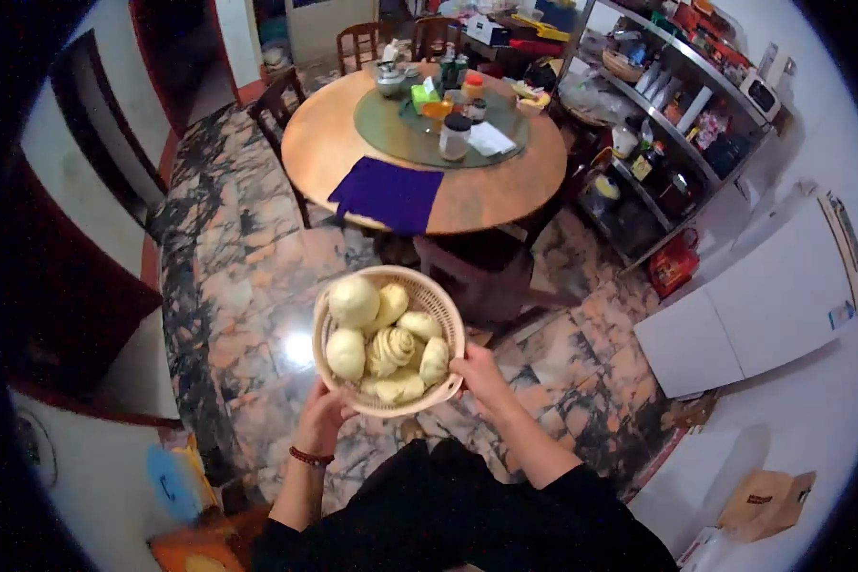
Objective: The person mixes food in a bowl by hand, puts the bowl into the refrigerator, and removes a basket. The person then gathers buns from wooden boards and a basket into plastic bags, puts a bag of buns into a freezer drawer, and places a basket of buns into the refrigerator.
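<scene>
Between my two hands I carry a round, pale plastic basket (440,297) with slotted sides, held above the tiled floor. Several pale yellow steamed buns (354,302) lie in it, and one in the middle, a twisted roll (391,351), shows a spiral shape. My left hand (326,410) grips the lower left rim, with a beaded bracelet on the wrist. On the lower right, my right hand (477,374) is closed on the rim by a handle hole. The fingers beneath the basket are partly hidden on both sides.
Ahead stands a round wooden table (305,133) with a glass turntable (391,133), jars and a purple cloth (391,194). A dark chair (477,272) is tucked at its near side. To the right are a loaded metal shelf (653,157) and a white fridge (734,315).
</scene>
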Motion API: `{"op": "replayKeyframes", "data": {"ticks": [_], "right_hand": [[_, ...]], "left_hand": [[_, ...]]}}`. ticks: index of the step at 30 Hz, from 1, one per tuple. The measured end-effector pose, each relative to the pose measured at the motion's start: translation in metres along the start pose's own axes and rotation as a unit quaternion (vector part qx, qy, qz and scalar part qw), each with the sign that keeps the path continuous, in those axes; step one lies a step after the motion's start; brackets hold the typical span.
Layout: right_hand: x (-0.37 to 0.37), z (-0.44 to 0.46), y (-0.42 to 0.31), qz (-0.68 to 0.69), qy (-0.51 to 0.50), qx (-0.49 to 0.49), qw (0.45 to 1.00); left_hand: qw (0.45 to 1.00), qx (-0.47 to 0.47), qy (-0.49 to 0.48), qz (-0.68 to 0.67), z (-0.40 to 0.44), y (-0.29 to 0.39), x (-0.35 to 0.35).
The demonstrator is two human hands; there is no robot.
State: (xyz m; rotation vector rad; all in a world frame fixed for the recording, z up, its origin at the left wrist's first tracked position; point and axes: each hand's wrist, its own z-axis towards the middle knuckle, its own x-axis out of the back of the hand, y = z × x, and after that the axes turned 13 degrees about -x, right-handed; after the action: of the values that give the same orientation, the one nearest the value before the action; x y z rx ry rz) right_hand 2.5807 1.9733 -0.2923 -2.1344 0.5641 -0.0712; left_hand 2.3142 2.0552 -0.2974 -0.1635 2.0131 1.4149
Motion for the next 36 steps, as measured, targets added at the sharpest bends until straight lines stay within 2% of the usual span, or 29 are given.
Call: {"op": "replayKeyframes", "data": {"ticks": [4, 6, 8, 10, 11, 12, 14, 16, 18, 19, 22, 23, 25, 27, 28, 30, 31, 32, 34, 35, 36], "right_hand": [[0.017, 0.043, -0.086, 0.137, 0.037, 0.001, 0.99], [0.026, 0.083, -0.125, 0.143, 0.07, 0.015, 0.987], [0.04, 0.134, -0.139, 0.114, 0.096, 0.027, 0.988], [0.05, 0.186, -0.154, 0.104, 0.102, 0.01, 0.989], [0.048, 0.21, -0.162, 0.097, 0.133, -0.013, 0.986], [0.061, 0.251, -0.149, 0.107, 0.122, -0.017, 0.987], [0.067, 0.299, -0.14, 0.096, 0.141, -0.055, 0.984], [0.059, 0.343, -0.142, 0.116, 0.153, -0.052, 0.98], [0.05, 0.378, -0.147, 0.122, 0.165, -0.109, 0.973], [0.048, 0.4, -0.142, 0.112, 0.162, -0.106, 0.975], [0.046, 0.45, -0.135, 0.083, 0.113, -0.132, 0.981], [0.039, 0.464, -0.132, 0.084, 0.152, -0.143, 0.974], [0.026, 0.497, -0.13, 0.087, 0.187, -0.122, 0.971], [0.048, 0.526, -0.089, 0.056, 0.26, -0.113, 0.957], [0.066, 0.545, -0.074, 0.026, 0.298, -0.108, 0.948], [0.065, 0.527, -0.078, -0.066, 0.402, -0.125, 0.904], [0.07, 0.52, -0.074, -0.073, 0.4, -0.133, 0.904], [0.077, 0.512, -0.068, -0.162, 0.433, -0.119, 0.879], [0.072, 0.493, -0.073, -0.329, 0.503, -0.08, 0.795], [0.051, 0.485, -0.09, -0.376, 0.556, -0.024, 0.741], [0.032, 0.482, -0.104, -0.406, 0.602, 0.043, 0.686]], "left_hand": [[0.996, -0.06, -0.068, -0.026, 0.079, 0.036, -0.041], [0.983, -0.085, -0.094, 0.135, 0.118, 0.047, -0.048], [0.983, -0.084, -0.064, 0.15, 0.138, 0.034, -0.017], [0.978, -0.046, 0.107, 0.173, 0.164, 0.027, 0.019], [0.975, -0.035, 0.162, 0.151, 0.172, 0.029, 0.036], [0.967, -0.019, 0.218, 0.129, 0.17, 0.031, 0.056], [0.961, -0.055, 0.26, 0.082, 0.165, 0.033, 0.091], [0.941, -0.055, 0.327, 0.071, 0.172, 0.05, 0.115], [0.925, -0.054, 0.365, 0.093, 0.182, 0.07, 0.133], [0.913, -0.048, 0.399, 0.077, 0.192, 0.074, 0.149], [0.921, -0.072, 0.382, 0.032, 0.221, 0.073, 0.228], [0.908, -0.068, 0.413, 0.006, 0.235, 0.08, 0.246], [0.919, -0.072, 0.387, -0.001, 0.277, 0.111, 0.279], [0.927, -0.062, 0.369, -0.001, 0.297, 0.148, 0.311], [0.937, -0.072, 0.34, 0.017, 0.321, 0.175, 0.328], [0.951, -0.091, 0.292, 0.045, 0.359, 0.22, 0.35], [0.92, -0.089, 0.376, 0.063, 0.383, 0.248, 0.344], [0.908, -0.094, 0.404, 0.056, 0.403, 0.263, 0.364], [0.923, -0.122, 0.359, 0.063, 0.441, 0.288, 0.391], [0.923, -0.115, 0.368, 0.023, 0.464, 0.298, 0.395], [0.925, -0.059, 0.37, 0.069, 0.484, 0.312, 0.396]]}}
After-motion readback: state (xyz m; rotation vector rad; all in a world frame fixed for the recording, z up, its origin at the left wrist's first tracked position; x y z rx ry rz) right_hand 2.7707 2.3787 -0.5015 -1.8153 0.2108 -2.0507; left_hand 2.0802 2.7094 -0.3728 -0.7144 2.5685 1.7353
